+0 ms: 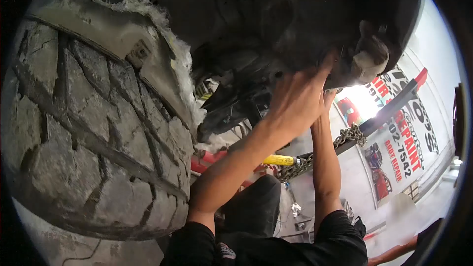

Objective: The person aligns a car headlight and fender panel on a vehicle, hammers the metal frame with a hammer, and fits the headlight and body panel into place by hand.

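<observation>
Both my arms reach up under the dark underside [276,15] of a vehicle. My left hand [300,93] is in front, its fingers bent up against a dark part beside a pale, dirty fitting [370,59]. Close behind it is my right hand [328,99], mostly covered by the left, with only some of its fingers showing. The fingers of both hands look closed around something small in the shadow that I cannot make out. To the left, a worn, muddy tire [108,133] stands next to a torn liner [93,32] with frayed white fibre.
A yellow handle [282,159] lies below my hands, near a metal chain [350,135] on a dark beam [389,111]. Red metal [209,160] shows behind my left forearm. Printed banners [401,143] hang on the wall. Another person's arm [396,252] enters at lower right.
</observation>
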Demonstrator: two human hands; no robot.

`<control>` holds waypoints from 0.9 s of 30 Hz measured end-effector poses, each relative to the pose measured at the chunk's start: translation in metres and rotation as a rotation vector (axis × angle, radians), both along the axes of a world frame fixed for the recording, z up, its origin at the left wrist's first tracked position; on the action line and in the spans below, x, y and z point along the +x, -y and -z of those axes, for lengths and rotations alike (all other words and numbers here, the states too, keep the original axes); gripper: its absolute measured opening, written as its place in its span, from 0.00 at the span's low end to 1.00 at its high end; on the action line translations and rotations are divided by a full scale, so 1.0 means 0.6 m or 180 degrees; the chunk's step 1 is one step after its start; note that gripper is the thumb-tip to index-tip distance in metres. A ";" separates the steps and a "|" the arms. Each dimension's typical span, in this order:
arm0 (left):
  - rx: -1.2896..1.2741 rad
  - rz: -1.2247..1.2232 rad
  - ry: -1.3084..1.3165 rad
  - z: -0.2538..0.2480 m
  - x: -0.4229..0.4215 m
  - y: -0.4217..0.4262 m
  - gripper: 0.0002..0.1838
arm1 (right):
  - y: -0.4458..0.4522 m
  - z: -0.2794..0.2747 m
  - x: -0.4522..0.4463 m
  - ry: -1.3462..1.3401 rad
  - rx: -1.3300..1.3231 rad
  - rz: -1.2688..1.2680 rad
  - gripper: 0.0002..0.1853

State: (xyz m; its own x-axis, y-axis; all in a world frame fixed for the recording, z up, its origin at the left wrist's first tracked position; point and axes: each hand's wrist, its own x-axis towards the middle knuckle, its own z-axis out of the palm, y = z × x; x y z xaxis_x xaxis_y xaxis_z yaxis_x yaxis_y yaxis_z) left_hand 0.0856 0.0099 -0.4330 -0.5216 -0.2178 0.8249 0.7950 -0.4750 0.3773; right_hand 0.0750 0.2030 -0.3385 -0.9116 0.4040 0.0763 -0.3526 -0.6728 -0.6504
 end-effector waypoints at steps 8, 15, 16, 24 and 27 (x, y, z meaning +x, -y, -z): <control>-0.0707 -0.2089 -0.0271 -0.048 -0.025 0.035 0.09 | -0.064 0.042 -0.027 -0.0929 0.2462 0.0094 0.39; -0.0241 -0.1073 -0.0312 -0.057 -0.047 0.037 0.08 | -0.076 0.047 -0.015 -0.0802 0.2195 -0.0225 0.37; -0.0240 -0.1060 -0.0289 -0.055 -0.048 0.037 0.08 | -0.082 0.046 -0.017 -0.0776 0.2200 -0.0221 0.37; -0.0030 -0.0637 -0.0410 -0.058 -0.051 0.032 0.09 | -0.066 0.031 -0.037 -0.0777 0.2245 -0.0233 0.33; -0.0418 -0.1203 -0.0249 -0.052 -0.041 0.032 0.10 | -0.186 0.046 -0.107 -0.0870 0.2342 -0.0093 0.32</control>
State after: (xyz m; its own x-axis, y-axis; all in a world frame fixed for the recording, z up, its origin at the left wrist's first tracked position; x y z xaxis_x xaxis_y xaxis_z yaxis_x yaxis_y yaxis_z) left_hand 0.0611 -0.0096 -0.4017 -0.3595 -0.2723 0.8925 0.9331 -0.0958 0.3466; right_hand 0.0111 0.3149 -0.3663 -0.8314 0.1387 0.5382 -0.5532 -0.1142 -0.8252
